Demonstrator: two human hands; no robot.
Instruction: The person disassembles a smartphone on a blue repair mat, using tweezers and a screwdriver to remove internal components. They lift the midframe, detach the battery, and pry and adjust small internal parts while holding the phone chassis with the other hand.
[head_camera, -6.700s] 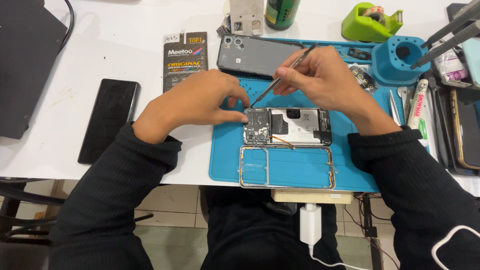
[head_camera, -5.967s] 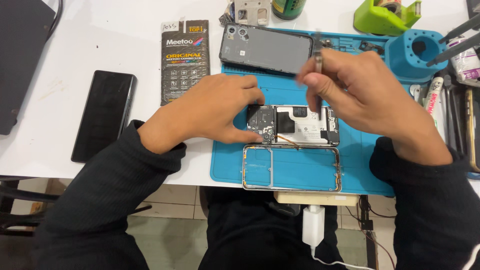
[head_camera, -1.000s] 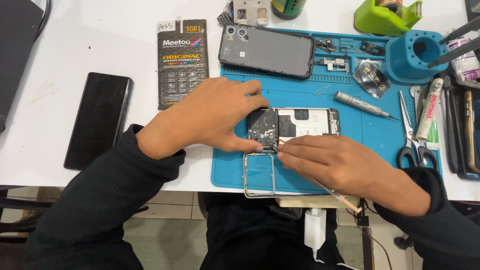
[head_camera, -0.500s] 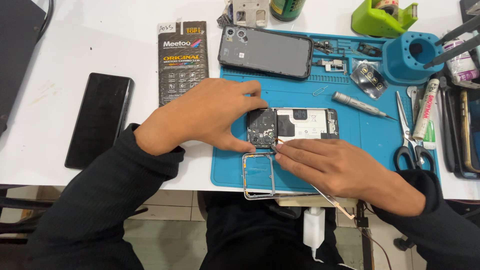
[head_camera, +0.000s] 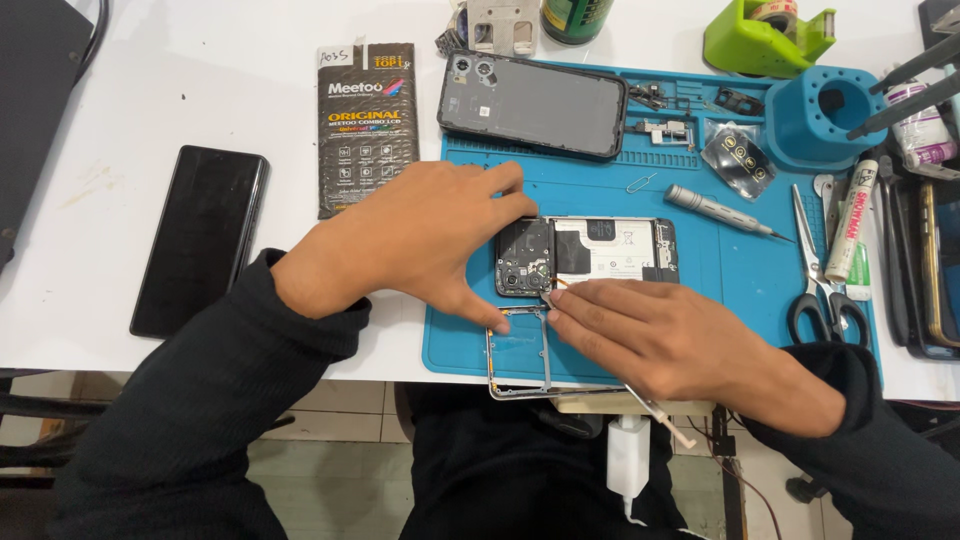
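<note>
Left hand (head_camera: 425, 240): lies palm down at the camera end of the opened phone (head_camera: 585, 256); fingers spread, thumb tip on the blue mat (head_camera: 720, 290) just below that end, fingertips along its upper edge; the grip braces the phone rather than closing round it
Right hand (head_camera: 665, 335): grip clenched on a thin pale tool (head_camera: 660, 415); its tip is at the lower edge of the phone beside the camera block, its tail shows past the heel of my hand
Opened phone: flat on the mat, back off, dark camera block to the left, white battery panel to the right
Metal frame (head_camera: 530, 355): just below the phone, at the mat's near edge, partly under my right hand
Back cover (head_camera: 530, 100): dark, flat at the mat's far edge, well apart from both hands
Screwdriver (head_camera: 715, 208): on the mat, right of the phone, untouched
Scissors (head_camera: 820, 275): further right on the mat
Black phone (head_camera: 200, 235): face up on the white counter (head_camera: 150, 100), left of my left forearm
Black packet (head_camera: 365, 125): on the counter, beside the mat's far left corner
</note>
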